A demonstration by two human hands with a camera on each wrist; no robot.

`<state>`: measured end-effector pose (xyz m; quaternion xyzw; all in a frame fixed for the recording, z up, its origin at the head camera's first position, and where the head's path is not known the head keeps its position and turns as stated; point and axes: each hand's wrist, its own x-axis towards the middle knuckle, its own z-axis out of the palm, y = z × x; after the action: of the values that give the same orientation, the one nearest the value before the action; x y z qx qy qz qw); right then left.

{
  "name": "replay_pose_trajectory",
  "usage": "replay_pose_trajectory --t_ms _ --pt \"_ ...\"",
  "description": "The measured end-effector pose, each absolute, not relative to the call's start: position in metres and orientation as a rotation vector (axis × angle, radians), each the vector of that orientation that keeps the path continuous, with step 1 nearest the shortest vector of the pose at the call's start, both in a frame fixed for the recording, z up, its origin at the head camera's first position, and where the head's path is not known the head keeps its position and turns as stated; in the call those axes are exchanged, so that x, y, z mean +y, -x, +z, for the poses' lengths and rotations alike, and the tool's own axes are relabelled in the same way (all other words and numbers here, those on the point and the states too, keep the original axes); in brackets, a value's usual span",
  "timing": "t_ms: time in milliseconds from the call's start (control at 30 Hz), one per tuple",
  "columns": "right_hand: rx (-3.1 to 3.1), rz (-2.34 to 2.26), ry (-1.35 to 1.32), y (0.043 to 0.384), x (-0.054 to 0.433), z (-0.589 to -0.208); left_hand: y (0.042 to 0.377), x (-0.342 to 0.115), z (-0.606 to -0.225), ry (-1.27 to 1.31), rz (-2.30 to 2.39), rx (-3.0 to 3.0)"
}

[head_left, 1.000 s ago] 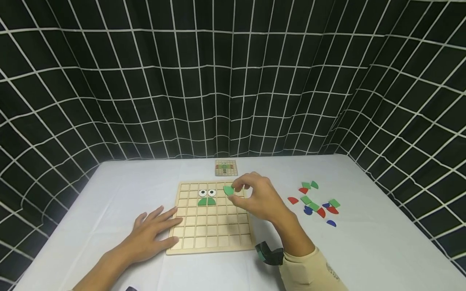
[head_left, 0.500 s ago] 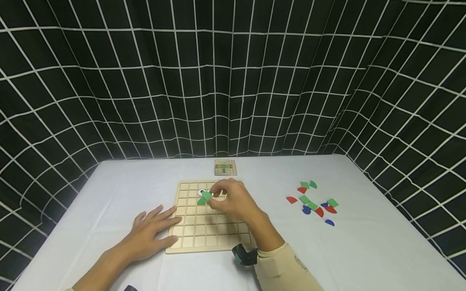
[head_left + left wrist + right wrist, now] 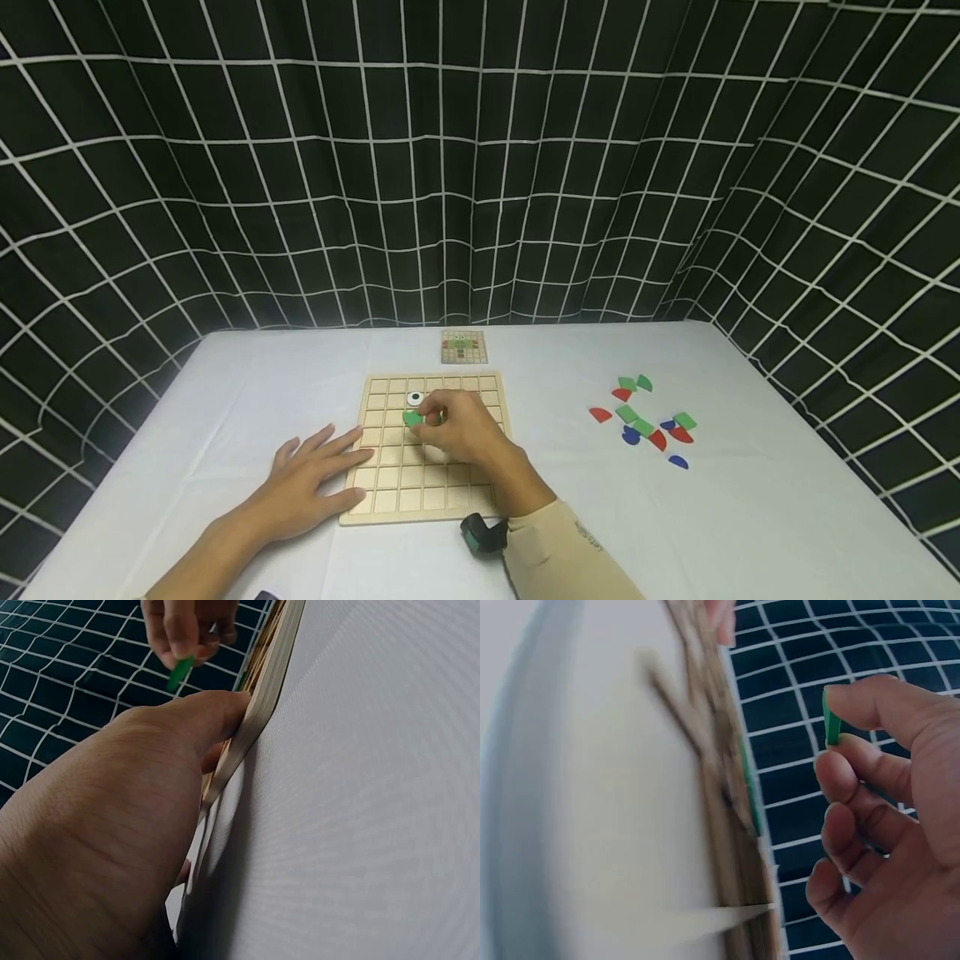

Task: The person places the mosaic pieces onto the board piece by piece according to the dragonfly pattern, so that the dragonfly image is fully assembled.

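My right hand (image 3: 463,429) pinches a green quarter-circle tile (image 3: 832,720) between thumb and fingertip, close over the wooden grid board (image 3: 390,500). In the head view the tile overlaps the spot below a round white eye tile (image 3: 415,398) with a black pupil. The second eye tile is hidden behind the right hand; a bit of green shows between its fingers. At the board's left edge lies my left hand (image 3: 315,473), fingers spread and nearly straight, thumb touching the rim. The left wrist view shows this thumb (image 3: 217,712) against the board's side.
Behind the board lies a small square card (image 3: 464,347) with a printed grid picture. Loose tiles are scattered to the right: green squares (image 3: 627,413), red quarter-circles (image 3: 600,414) and blue pieces (image 3: 678,462). A black gridded curtain (image 3: 480,167) surrounds the white table (image 3: 750,517).
The right hand has carried the green tile leftward from the board's upper right, then down towards me below the eye tiles. The left hand has stayed in place.
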<state>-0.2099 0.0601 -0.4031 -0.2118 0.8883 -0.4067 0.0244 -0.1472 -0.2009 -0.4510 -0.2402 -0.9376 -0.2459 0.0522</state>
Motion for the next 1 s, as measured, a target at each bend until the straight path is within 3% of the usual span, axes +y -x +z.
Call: replay_pose_trajectory --t_ms 600,1000 --pt "2.881 -0.967 0.739 0.213 0.052 -0.424 0.146 -0.200 -0.450 0.727 -0.749 -2.844" --pt "2.849 -1.064 0.674 0.214 0.058 -0.422 0.147 -0.200 -0.452 0.723 -0.739 -2.849"
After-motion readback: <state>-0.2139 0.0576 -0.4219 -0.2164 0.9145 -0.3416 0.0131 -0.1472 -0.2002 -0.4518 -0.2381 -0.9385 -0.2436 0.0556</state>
